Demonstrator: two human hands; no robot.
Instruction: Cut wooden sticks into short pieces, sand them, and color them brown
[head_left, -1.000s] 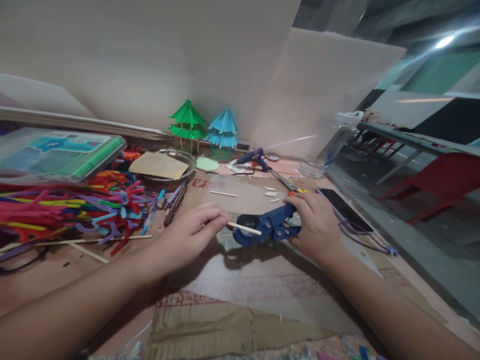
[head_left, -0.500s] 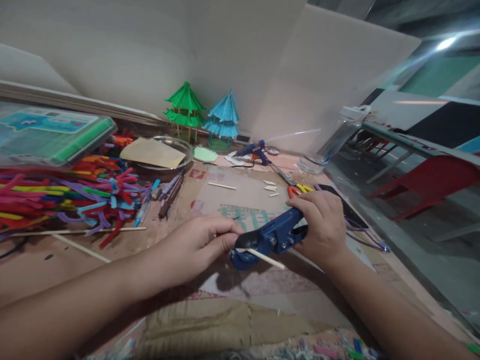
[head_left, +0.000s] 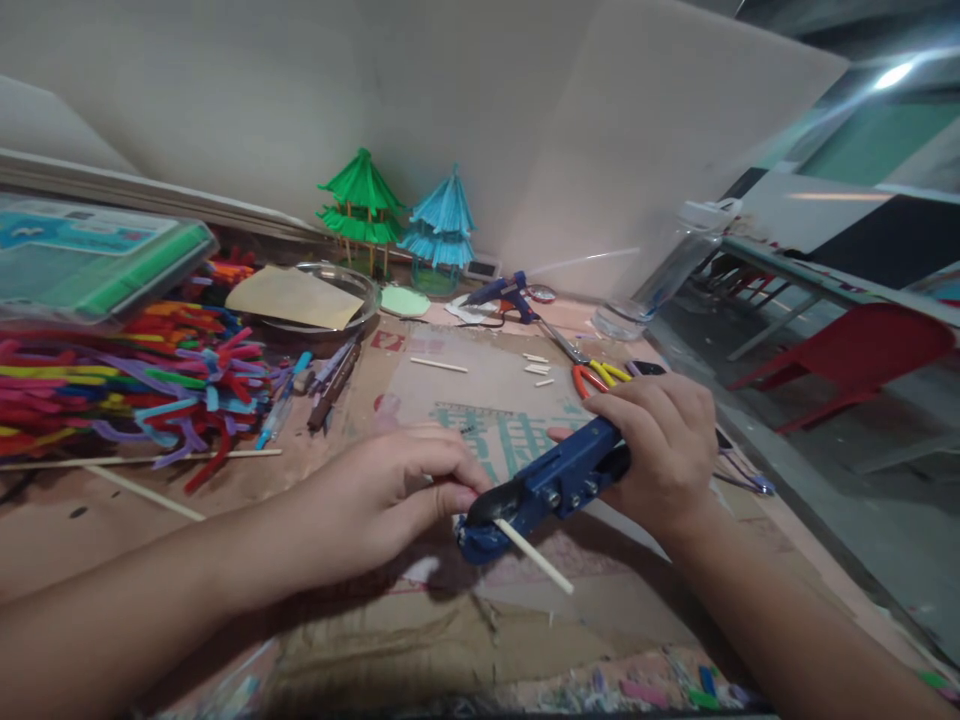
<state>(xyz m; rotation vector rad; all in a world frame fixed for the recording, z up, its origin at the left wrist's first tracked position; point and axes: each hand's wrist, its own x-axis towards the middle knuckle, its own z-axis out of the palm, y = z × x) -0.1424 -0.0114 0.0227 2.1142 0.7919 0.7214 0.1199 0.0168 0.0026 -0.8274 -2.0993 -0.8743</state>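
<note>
My right hand (head_left: 664, 455) is wrapped round the handles of a blue hand cutter (head_left: 566, 470) with a dark upper jaw. A thin pale wooden stick (head_left: 534, 557) passes through the cutter's jaws, its free end pointing down to the right. My left hand (head_left: 427, 490) is closed in a pinch at the other side of the jaws, on the stick's far part, which the fingers and jaw mostly hide. Beyond the cutter, several short cut stick pieces (head_left: 537, 369) and one longer stick piece (head_left: 439, 365) lie on the work surface.
Colourful pipe cleaners (head_left: 135, 390) and a clear plastic case (head_left: 97, 260) are piled at left. Green (head_left: 364, 210) and blue (head_left: 441, 220) paper-roofed models stand at the back, near a glue gun (head_left: 502, 295). Scissors (head_left: 585, 365) and a clear bottle (head_left: 660, 270) are at right.
The cutter and my right hand have shifted slightly right and toward me. The cutter's handles look closer together, and the stick's free end now slants more steeply downward.
</note>
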